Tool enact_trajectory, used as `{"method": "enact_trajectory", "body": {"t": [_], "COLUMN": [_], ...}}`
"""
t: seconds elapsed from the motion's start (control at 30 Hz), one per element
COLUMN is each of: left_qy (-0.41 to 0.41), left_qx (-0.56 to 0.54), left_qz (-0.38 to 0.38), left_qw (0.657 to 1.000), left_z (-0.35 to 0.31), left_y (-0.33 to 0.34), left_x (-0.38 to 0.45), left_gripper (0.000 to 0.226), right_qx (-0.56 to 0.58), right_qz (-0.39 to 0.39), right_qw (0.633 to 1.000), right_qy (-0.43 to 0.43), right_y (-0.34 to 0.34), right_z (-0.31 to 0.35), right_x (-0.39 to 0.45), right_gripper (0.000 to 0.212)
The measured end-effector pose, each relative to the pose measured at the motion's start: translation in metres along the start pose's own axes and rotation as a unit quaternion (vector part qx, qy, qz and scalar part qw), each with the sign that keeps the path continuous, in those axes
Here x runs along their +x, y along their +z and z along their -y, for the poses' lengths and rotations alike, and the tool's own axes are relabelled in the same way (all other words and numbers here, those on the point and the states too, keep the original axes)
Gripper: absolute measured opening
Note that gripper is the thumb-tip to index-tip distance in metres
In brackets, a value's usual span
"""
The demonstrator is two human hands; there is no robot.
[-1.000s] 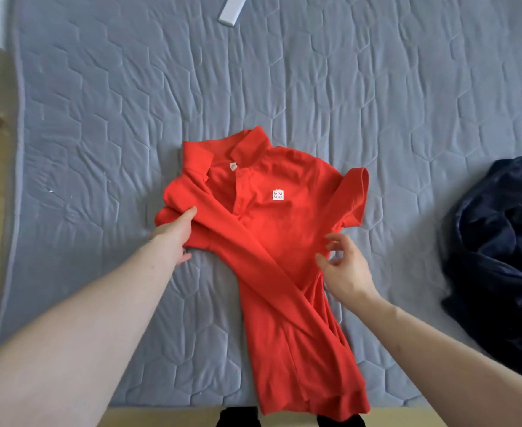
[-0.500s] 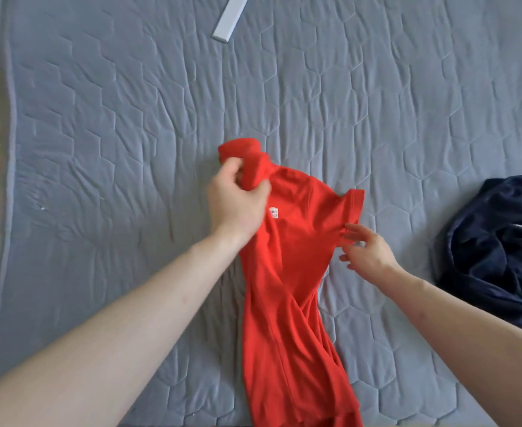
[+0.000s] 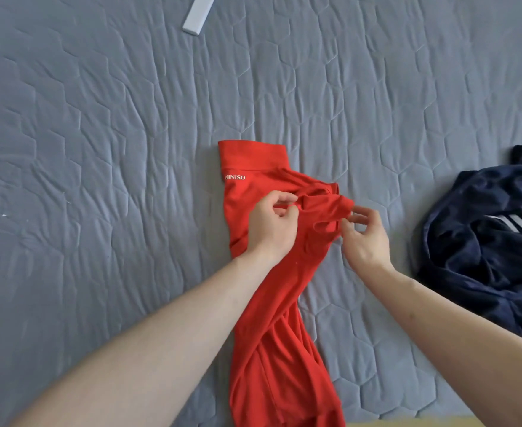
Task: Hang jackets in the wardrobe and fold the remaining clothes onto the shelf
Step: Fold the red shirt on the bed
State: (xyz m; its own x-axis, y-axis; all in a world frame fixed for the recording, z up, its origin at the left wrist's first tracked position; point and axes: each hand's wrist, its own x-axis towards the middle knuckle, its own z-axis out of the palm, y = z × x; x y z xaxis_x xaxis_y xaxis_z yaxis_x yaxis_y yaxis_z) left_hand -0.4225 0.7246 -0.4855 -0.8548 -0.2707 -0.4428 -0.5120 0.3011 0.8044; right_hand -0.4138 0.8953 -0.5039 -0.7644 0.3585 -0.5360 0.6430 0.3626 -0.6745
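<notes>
While the red short-sleeved polo shirt [image 3: 272, 303] lies lengthwise on the grey quilted mattress cover [image 3: 99, 149], with its collar end away from the person and its hem running off the near edge of the bed, the step in hand looks to be tucking the right sleeve in over the body so that the shirt becomes a narrow strip. The left hand [image 3: 270, 229] rests on the chest of the shirt and pinches a ridge of the red fabric between thumb and forefinger; the right hand [image 3: 366, 238] has its fingers curled at the bunched sleeve edge, apparently gripping it by the fingertips, though how firm that hold is cannot be told. To do this well, the left hand would best stay put as an anchor so that the layer already folded beneath it does not slide, while the right draws the sleeve flat across and lays it inside the long edge. The fabric between the two hands is wrinkled, so a smoothing stroke towards the hem would be wise before any crosswise fold. The lower part of the shirt is twisted and rumpled and will need straightening too. A dark navy garment with white stripes [image 3: 484, 235] lies in a heap just to the right, apart from the shirt, and a pale flat bar [image 3: 198, 13] lies at the far side of the bed.
</notes>
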Motion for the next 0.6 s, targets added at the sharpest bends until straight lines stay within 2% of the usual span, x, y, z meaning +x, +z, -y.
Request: {"method": "enact_trajectory", "body": {"t": [0.1, 0.23, 0.27, 0.33, 0.4, 0.43, 0.5, 0.53, 0.6], "left_qy": [0.053, -0.021, -0.051, -0.116, -0.164, -0.181, -0.200, -0.203, -0.200], "left_qx": [0.067, 0.142, 0.165, 0.196, 0.229, 0.261, 0.334, 0.354, 0.355], "left_qz": [-0.076, -0.058, -0.049, -0.015, 0.051, 0.091, 0.154, 0.165, 0.158], "left_qw": [0.993, 0.988, 0.984, 0.974, 0.958, 0.944, 0.908, 0.898, 0.899], "left_z": [0.026, 0.082, 0.097, 0.120, 0.138, 0.146, 0.161, 0.168, 0.175], "left_y": [-0.032, -0.060, -0.065, -0.074, -0.077, -0.076, -0.072, -0.070, -0.067], "left_x": [-0.019, -0.064, -0.079, -0.113, -0.149, -0.166, -0.196, -0.207, -0.222], "left_gripper": [0.021, 0.035, 0.041, 0.053, 0.063, 0.068, 0.070, 0.064, 0.039], "right_qx": [-0.072, -0.175, -0.173, -0.155, -0.114, -0.101, -0.106, -0.114, -0.130], "right_qz": [0.048, 0.171, 0.165, 0.093, 0.016, 0.013, 0.085, 0.136, 0.210], "right_qw": [0.995, 0.969, 0.971, 0.982, 0.992, 0.994, 0.989, 0.979, 0.960], "right_qy": [-0.052, -0.021, -0.025, -0.050, -0.059, -0.034, 0.059, 0.100, 0.134], "right_y": [0.011, 0.024, 0.025, 0.024, 0.024, 0.024, 0.025, 0.026, 0.028], "right_z": [0.006, 0.005, 0.003, -0.002, -0.015, -0.024, -0.044, -0.056, -0.077], "right_x": [0.002, 0.002, -0.002, -0.017, -0.041, -0.054, -0.081, -0.094, -0.119], "right_gripper": [0.041, 0.063, 0.070, 0.078, 0.065, 0.053, 0.037, 0.034, 0.031]}}
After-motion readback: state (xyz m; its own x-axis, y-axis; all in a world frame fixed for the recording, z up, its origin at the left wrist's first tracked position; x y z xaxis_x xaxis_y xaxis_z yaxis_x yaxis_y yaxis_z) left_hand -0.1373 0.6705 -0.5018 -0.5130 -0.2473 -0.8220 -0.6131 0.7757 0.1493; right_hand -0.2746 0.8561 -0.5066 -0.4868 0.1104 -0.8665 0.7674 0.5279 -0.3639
